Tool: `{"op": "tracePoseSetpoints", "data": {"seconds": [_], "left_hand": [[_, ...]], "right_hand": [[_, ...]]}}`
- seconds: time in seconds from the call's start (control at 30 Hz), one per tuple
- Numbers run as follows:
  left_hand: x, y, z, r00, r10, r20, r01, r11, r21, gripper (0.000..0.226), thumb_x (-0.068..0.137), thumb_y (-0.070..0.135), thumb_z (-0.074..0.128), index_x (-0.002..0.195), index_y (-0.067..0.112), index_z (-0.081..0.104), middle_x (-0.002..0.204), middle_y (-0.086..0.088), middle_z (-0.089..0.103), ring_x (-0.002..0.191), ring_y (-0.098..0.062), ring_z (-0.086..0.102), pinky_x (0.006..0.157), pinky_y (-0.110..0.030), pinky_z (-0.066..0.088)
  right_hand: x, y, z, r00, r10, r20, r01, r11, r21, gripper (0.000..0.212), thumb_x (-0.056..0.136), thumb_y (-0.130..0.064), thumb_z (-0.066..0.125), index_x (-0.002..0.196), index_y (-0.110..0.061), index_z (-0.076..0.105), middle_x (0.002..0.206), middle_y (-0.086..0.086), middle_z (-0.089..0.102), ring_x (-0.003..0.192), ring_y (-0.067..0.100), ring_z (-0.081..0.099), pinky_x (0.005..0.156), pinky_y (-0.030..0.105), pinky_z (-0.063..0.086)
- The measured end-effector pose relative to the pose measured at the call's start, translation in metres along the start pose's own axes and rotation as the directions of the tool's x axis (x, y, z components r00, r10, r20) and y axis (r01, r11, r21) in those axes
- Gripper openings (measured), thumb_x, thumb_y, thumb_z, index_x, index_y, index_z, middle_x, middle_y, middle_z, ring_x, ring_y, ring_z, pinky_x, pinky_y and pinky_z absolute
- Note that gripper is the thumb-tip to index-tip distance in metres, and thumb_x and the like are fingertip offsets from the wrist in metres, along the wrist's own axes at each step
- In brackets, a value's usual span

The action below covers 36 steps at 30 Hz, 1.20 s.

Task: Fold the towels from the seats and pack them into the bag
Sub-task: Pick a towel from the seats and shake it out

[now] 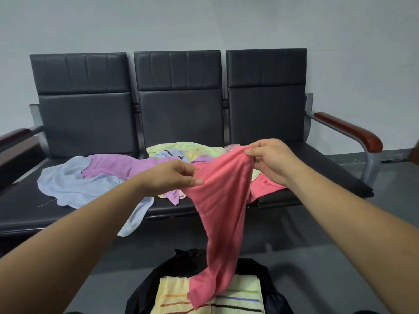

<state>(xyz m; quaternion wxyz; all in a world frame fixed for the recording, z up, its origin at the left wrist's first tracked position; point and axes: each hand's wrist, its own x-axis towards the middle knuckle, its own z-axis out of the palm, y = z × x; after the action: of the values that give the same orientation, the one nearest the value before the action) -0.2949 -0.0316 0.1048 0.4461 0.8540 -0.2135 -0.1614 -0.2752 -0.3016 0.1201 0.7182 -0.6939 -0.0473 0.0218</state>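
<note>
Pink towel (224, 200): plain salmon pink and soft; held up in the air in front of the seats, it hangs in one long, creased drape.
Lower end: rests on the striped towel (172, 293) inside the bag (181, 266).
Left hand (174, 175): pinches the top edge between thumb and fingertips.
Right hand (269, 162): grips the same edge further along, fingers curled over the cloth.
Bag: one, black, open, on the floor (317, 257) just below the hands.
Striped towel: one, pale yellow and folded flat, with thin coloured stripes.
Seats (179, 114): three, black and padded, in a row against the wall.
Armrests: two, brown, one at each end of the row; the right one (349, 130) shows in full.
Loose towels on the seats: one blue (68, 182), one purple (118, 166), one pale green (181, 146), and a pink cloth (265, 184) on the right seat.
Hard to tell: the small pieces heaped on the middle seat overlap too much to count.
Hidden: the pink towel covers part of the striped towel and part of the heap.
Cut off: the bag's near side and the left armrest run out of frame.
</note>
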Motion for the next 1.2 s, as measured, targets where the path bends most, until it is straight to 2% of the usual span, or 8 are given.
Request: {"op": "tracePoseSetpoints", "data": {"seconds": [0.13, 0.3, 0.5, 0.63, 0.73, 0.83, 1.0, 1.2], "left_hand": [[-0.006, -0.016, -0.016, 1.0, -0.02, 0.017, 0.02, 1.0, 0.021, 0.027, 0.08, 0.042, 0.082, 0.078, 0.017, 0.073, 0.076, -0.005, 0.067, 0.073, -0.022, 0.055, 0.072, -0.037, 0.04], [-0.003, -0.003, -0.024, 0.961, 0.005, -0.276, -0.045, 0.989, -0.138, 0.028, 0.083, 0.03, 0.082, 0.091, 0.007, 0.07, 0.091, -0.013, 0.077, 0.091, -0.025, 0.076, 0.093, -0.037, 0.059], [0.008, 0.069, -0.057, 0.84, 0.154, -0.52, -0.428, 0.777, -0.462, 0.013, 0.094, 0.012, 0.06, 0.083, 0.013, 0.065, 0.068, 0.002, 0.066, 0.059, -0.01, 0.062, 0.067, -0.025, 0.056], [0.009, 0.07, -0.072, 0.842, 0.125, -0.525, -0.197, 0.977, -0.082, 0.009, 0.091, 0.012, 0.073, 0.089, 0.008, 0.065, 0.093, -0.013, 0.072, 0.089, -0.021, 0.069, 0.091, -0.03, 0.059], [0.012, 0.066, -0.067, 0.792, 0.121, -0.598, -0.276, 0.946, -0.173, 0.008, 0.09, 0.007, 0.074, 0.088, 0.008, 0.066, 0.092, -0.011, 0.072, 0.09, -0.019, 0.072, 0.09, -0.03, 0.06], [0.019, 0.063, -0.061, 0.75, 0.081, -0.657, -0.339, 0.899, -0.277, 0.011, 0.09, 0.006, 0.075, 0.096, 0.012, 0.068, 0.076, -0.001, 0.071, 0.082, -0.013, 0.072, 0.085, -0.027, 0.06], [0.022, 0.066, -0.054, 0.759, 0.043, -0.65, -0.283, 0.92, -0.271, 0.012, 0.093, 0.01, 0.072, 0.082, 0.012, 0.069, 0.077, 0.0, 0.074, 0.076, -0.013, 0.07, 0.081, -0.027, 0.058], [0.032, 0.089, -0.028, 0.806, 0.103, -0.583, -0.309, 0.913, -0.266, 0.01, 0.095, 0.005, 0.068, 0.085, 0.008, 0.065, 0.084, -0.009, 0.073, 0.068, -0.013, 0.069, 0.066, -0.026, 0.059]], "right_hand": [[0.003, 0.001, -0.012, 0.996, 0.009, -0.083, -0.009, 1.0, 0.002, 0.016, 0.093, 0.011, 0.06, 0.082, 0.001, 0.066, 0.073, 0.006, 0.073, 0.074, 0.017, 0.07, 0.069, 0.029, 0.056], [0.005, -0.005, -0.012, 0.996, 0.006, -0.085, -0.014, 0.995, -0.094, 0.019, 0.087, 0.012, 0.063, 0.074, -0.003, 0.063, 0.076, 0.013, 0.063, 0.08, 0.026, 0.062, 0.07, 0.033, 0.056], [0.016, -0.08, -0.012, 0.984, -0.091, 0.151, 0.003, 0.867, 0.499, 0.021, 0.092, 0.002, 0.054, 0.088, -0.008, 0.072, 0.084, 0.003, 0.069, 0.074, 0.014, 0.066, 0.076, 0.027, 0.057], [0.03, -0.069, -0.01, 1.0, -0.018, -0.013, 0.018, 1.0, 0.017, 0.017, 0.089, 0.006, 0.059, 0.08, -0.008, 0.065, 0.074, 0.006, 0.065, 0.071, 0.021, 0.062, 0.076, 0.033, 0.053], [0.035, -0.065, -0.007, 0.974, -0.154, -0.168, 0.144, 0.987, -0.066, 0.018, 0.089, 0.009, 0.06, 0.082, -0.007, 0.067, 0.078, 0.009, 0.067, 0.07, 0.02, 0.064, 0.074, 0.033, 0.053], [0.042, -0.065, -0.007, 0.964, -0.205, -0.167, 0.194, 0.978, -0.079, 0.023, 0.091, 0.008, 0.064, 0.113, 0.003, 0.068, 0.097, 0.015, 0.071, 0.08, 0.021, 0.069, 0.076, 0.037, 0.057], [0.037, -0.062, -0.007, 0.989, -0.129, -0.072, 0.124, 0.99, -0.067, 0.008, 0.089, -0.004, 0.072, 0.087, -0.011, 0.076, 0.091, 0.008, 0.068, 0.084, 0.02, 0.057, 0.082, 0.035, 0.042], [0.018, -0.048, 0.015, 0.938, -0.089, 0.335, 0.053, 0.992, 0.113, 0.022, 0.087, -0.019, 0.07, 0.108, -0.014, 0.069, 0.09, 0.008, 0.069, 0.078, 0.024, 0.064, 0.073, 0.039, 0.052]]}}
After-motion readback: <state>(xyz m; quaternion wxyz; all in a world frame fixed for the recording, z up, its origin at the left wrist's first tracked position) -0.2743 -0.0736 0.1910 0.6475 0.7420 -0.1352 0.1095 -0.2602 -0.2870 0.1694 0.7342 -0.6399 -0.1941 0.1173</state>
